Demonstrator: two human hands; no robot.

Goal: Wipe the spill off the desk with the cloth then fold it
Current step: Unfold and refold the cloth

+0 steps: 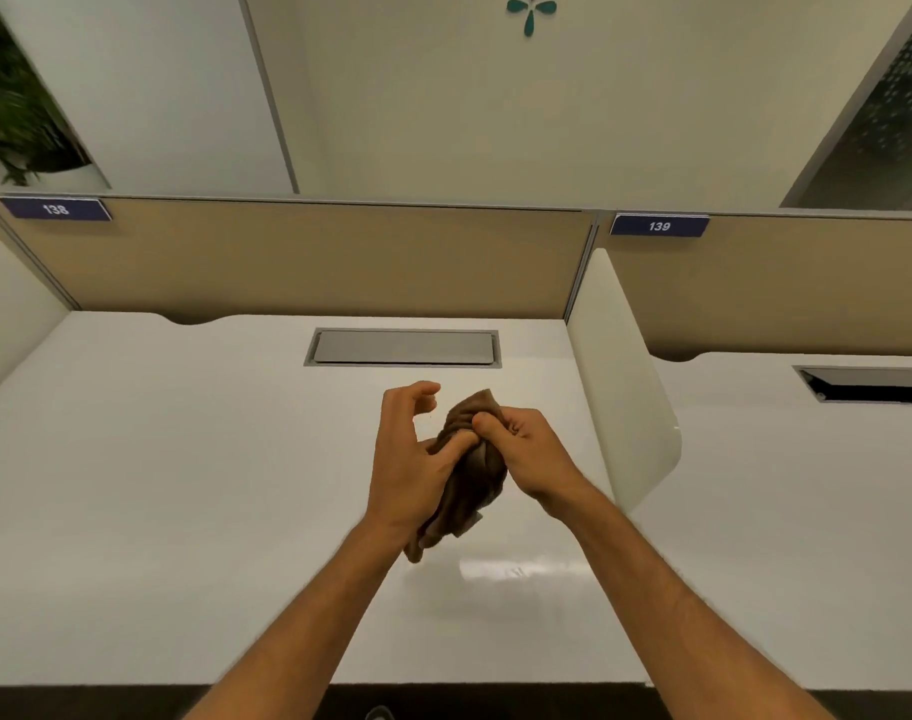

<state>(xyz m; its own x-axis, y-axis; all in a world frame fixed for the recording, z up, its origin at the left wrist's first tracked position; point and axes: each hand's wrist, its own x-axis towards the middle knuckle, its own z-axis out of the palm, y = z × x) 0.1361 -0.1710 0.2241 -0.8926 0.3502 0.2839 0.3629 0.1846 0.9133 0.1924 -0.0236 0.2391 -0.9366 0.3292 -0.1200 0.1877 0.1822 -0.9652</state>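
Holding a soft, crumpled brown cloth (469,470) up over a smooth, glossy white desk (183,485), bunched into a long wrinkled wad between both hands. Right hand (529,454) curled tight round the upper part, thumb pressed into the folds. Left hand (412,459) against the cloth's left side, thumb hooked over it, fingers half-bent and apart, not closed on it. Lower end dangling just beside the left wrist. Behind, a flat grey rectangular hatch (402,347) set flush in the desktop, well apart from the cloth
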